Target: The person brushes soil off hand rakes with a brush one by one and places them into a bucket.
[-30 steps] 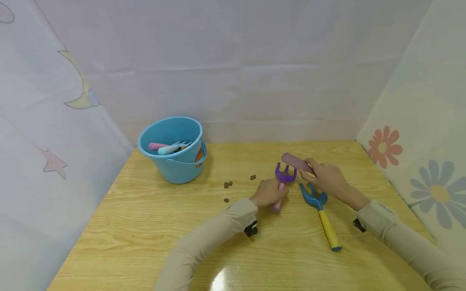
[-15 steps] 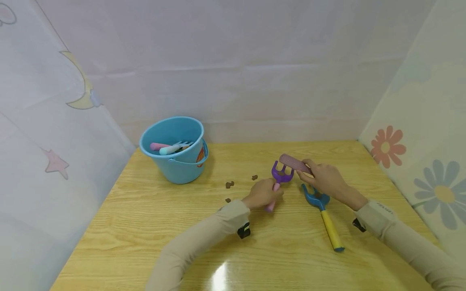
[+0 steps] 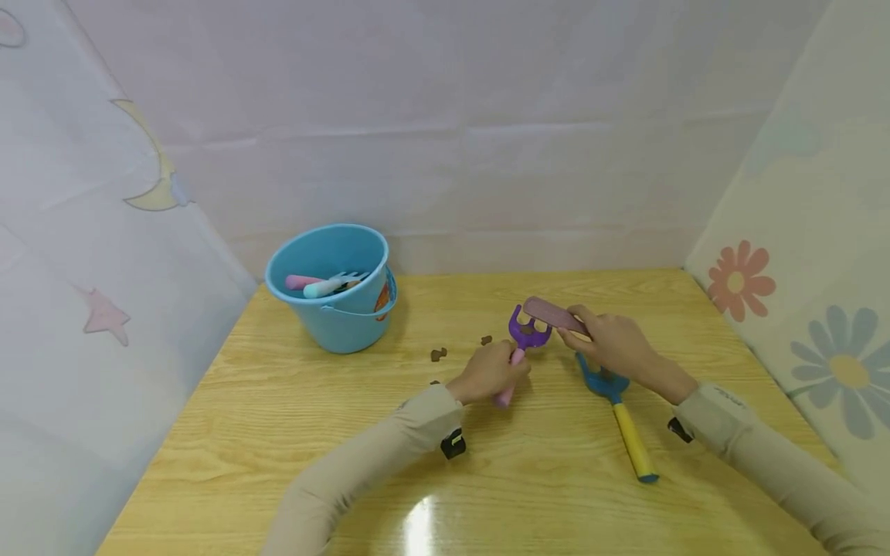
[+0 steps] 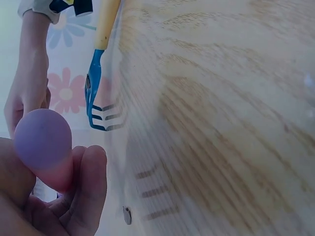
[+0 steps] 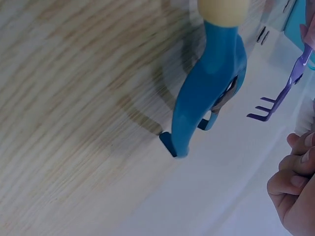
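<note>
My left hand [image 3: 490, 371] grips the pink handle [image 4: 44, 142] of a small purple hand rake [image 3: 523, 334], whose prongs point away from me. A brown dirt-like patch [image 3: 526, 329] shows on the rake's head. In my right hand [image 3: 615, 344] is a mauve, textured, oblong brush [image 3: 552, 313], pinched between thumb and fingers. Its far end overlaps the purple prongs in the head view. Pale bristles [image 5: 304, 117] show beside the right hand's fingers in the right wrist view. Below that hand, a blue hand rake [image 3: 603, 382] with a yellow handle lies on the table.
A light blue bucket [image 3: 341, 328] stands at the back left with pink-handled and pale blue tools inside. Several brown bits [image 3: 438, 354] lie on the wooden table [image 3: 292, 417] between bucket and left hand. A brown piece [image 5: 225, 101] sits on the blue rake's head.
My left hand has moved left and slightly toward me with the purple rake. My right hand has shifted left with the brush, which still overlaps the prongs. The bucket and blue rake stay put.
</note>
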A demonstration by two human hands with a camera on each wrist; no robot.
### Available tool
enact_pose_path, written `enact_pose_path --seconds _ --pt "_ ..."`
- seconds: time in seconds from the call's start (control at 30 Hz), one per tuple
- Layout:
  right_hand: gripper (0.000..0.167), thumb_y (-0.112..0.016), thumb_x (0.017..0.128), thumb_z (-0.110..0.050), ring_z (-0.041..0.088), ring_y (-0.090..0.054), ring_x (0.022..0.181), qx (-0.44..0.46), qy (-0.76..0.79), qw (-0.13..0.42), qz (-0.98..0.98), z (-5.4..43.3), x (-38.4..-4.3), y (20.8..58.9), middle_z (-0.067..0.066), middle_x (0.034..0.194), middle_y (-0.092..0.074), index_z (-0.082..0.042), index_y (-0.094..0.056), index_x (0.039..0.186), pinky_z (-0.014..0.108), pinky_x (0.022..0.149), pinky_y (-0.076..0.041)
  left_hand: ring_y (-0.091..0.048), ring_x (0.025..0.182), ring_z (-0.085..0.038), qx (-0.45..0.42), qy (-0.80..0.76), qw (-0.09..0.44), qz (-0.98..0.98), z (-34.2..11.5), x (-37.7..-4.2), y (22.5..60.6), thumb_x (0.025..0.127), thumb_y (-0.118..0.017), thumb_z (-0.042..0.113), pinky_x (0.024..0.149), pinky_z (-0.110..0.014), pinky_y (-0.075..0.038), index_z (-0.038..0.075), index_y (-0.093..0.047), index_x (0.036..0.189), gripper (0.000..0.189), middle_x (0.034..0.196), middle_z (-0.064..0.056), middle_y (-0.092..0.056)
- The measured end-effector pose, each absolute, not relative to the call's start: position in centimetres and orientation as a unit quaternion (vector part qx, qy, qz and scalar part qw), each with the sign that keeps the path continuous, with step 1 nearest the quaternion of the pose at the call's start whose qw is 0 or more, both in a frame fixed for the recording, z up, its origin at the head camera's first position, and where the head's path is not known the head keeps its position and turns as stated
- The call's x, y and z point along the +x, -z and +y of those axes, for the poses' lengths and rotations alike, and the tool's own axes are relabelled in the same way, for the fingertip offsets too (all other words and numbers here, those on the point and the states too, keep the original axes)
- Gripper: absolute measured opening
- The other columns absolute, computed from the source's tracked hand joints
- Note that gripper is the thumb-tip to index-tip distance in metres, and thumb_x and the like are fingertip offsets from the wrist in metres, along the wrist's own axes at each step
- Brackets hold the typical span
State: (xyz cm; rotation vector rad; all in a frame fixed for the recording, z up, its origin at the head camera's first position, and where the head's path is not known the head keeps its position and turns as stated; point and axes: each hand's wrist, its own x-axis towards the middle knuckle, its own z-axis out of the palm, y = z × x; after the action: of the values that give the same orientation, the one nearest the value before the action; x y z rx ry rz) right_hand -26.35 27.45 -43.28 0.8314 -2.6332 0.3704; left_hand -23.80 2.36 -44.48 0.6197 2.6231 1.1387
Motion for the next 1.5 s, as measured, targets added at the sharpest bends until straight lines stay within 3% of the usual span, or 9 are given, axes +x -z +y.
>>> enact_pose_path --seconds 0.37,0.63,0.9,1.13,1.5 --pt "0.038 -0.068 0.094 -0.023 0.000 -0.028 0.038 0.338 -0.126 0.226 -0.905 26.4 -26.1 43.5 -0.011 0.050 -0.037 0.007 -0.059 0.116 0.019 0.038 -0.026 -0.053 0.044 -0.011 0.190 -0.383 0.116 0.897 1.4 -23.3 44.2 0.097 -0.061 0.025 0.039 -0.024 -0.046 0.009 -0.056 0.087 0.020 0.064 -0.002 -0.057" --pt "0.039 -0.063 0.098 -0.028 0.000 -0.030 0.039 0.333 -0.128 0.204 -0.912 26.1 -25.7 43.3 -0.010 0.051 -0.038 0.006 -0.059 0.117 0.020 0.039 -0.026 -0.056 0.046 -0.012 0.181 -0.388 0.112 0.897 0.5 -23.3 44.9 0.097 -0.062 0.024 0.039 -0.026 -0.049 0.006 -0.057 0.092 0.019 0.069 -0.004 -0.057" --pt "0.037 -0.064 0.098 -0.028 0.001 -0.032 0.040 0.338 -0.130 0.190 -0.913 25.5 -25.4 43.3 -0.011 0.051 -0.038 0.004 -0.060 0.116 0.021 0.039 -0.029 -0.054 0.046 -0.011 0.185 -0.380 0.100 0.901 -0.4 -23.5 45.2 0.097 -0.060 0.025 0.040 -0.024 -0.046 0.009 -0.057 0.085 0.020 0.064 -0.001 -0.057" --pt "0.038 -0.064 0.097 -0.029 0.001 -0.032 0.041 0.339 -0.131 0.169 -0.916 24.9 -25.2 43.2 -0.011 0.052 -0.039 0.003 -0.060 0.116 0.022 0.040 -0.030 -0.056 0.047 -0.011 0.171 -0.375 0.100 0.906 -0.7 -23.5 45.4 0.096 -0.061 0.025 0.041 -0.024 -0.047 0.008 -0.060 0.087 0.019 0.066 -0.001 -0.058" --pt "0.041 -0.066 0.096 -0.029 0.001 -0.037 0.046 0.352 -0.122 0.136 -0.918 24.6 -24.9 43.5 -0.007 0.060 -0.053 0.003 -0.060 0.121 0.022 0.043 -0.032 -0.057 0.048 -0.012 0.160 -0.395 0.113 0.898 -0.9 -23.1 44.5 0.097 -0.062 0.025 0.040 -0.025 -0.048 0.003 -0.060 0.095 0.022 0.069 -0.004 -0.058"
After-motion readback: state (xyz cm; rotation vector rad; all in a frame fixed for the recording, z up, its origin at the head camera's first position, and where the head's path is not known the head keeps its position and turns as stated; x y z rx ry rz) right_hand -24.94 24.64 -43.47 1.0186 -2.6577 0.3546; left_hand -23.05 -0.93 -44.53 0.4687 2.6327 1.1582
